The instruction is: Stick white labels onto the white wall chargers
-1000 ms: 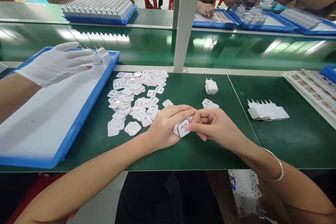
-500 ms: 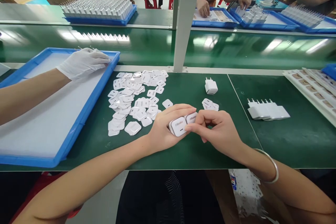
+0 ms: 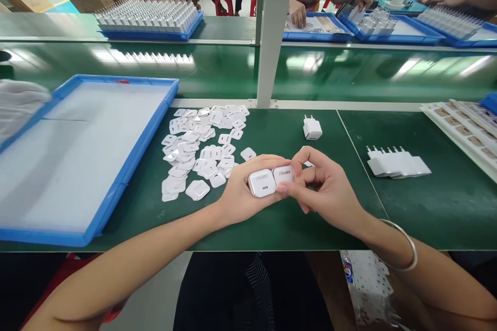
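My left hand (image 3: 241, 184) is wrapped round two white plug chargers held side by side, their end faces turned up towards me. The left charger (image 3: 261, 183) shows a small oblong port. Printed lettering is on the face of the right charger (image 3: 284, 174). My right hand (image 3: 330, 186) pinches that right charger at its edge between thumb and index finger, with the other fingers curled. Left of my hands lie many loose white face plates (image 3: 212, 153) in a spread heap. Behind my right fingers a few more plates (image 3: 308, 163) are mostly hidden.
One charger (image 3: 312, 128) stands beyond my right hand, pins up. Several chargers (image 3: 399, 164) lie in a row at the right. A blue-rimmed tray (image 3: 128, 186) fills the left, a co-worker's gloved hand (image 3: 21, 103) at its edge. A white post (image 3: 269, 36) rises at the table's back.
The co-worker's gloved hand has drawn back left from the tray's far corner. My hands have turned the chargers slightly, and my right index finger has lifted over the right charger's edge.
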The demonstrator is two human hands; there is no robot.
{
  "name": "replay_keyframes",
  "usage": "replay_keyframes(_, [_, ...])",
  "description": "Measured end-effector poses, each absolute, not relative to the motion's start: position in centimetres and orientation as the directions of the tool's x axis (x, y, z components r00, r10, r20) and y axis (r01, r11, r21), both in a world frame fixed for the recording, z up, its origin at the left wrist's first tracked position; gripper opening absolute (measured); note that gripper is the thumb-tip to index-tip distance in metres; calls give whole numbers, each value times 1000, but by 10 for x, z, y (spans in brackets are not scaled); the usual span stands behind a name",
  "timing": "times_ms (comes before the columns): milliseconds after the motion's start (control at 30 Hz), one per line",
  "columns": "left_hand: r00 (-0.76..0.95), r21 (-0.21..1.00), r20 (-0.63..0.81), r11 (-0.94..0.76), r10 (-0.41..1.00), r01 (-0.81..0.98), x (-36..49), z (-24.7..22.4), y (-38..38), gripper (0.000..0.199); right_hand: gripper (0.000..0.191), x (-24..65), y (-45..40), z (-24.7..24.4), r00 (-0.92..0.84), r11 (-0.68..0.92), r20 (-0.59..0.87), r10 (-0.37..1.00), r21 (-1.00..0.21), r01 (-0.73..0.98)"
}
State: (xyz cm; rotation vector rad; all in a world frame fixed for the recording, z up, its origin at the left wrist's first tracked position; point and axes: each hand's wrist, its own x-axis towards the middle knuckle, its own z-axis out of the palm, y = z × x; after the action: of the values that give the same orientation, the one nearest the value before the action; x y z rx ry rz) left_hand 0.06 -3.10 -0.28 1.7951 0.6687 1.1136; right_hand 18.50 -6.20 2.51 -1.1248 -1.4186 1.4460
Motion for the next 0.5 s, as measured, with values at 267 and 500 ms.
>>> replay_keyframes(267, [485, 895, 372, -445, 792, 40, 4, -12, -31, 30, 44, 185, -54, 22, -295, -121, -205, 933, -953, 278])
replay_keyframes(500, [515, 805, 440, -577, 736, 135, 4, -25, -32, 27, 53, 184, -48, 12, -338, -183, -284, 897, -936, 299])
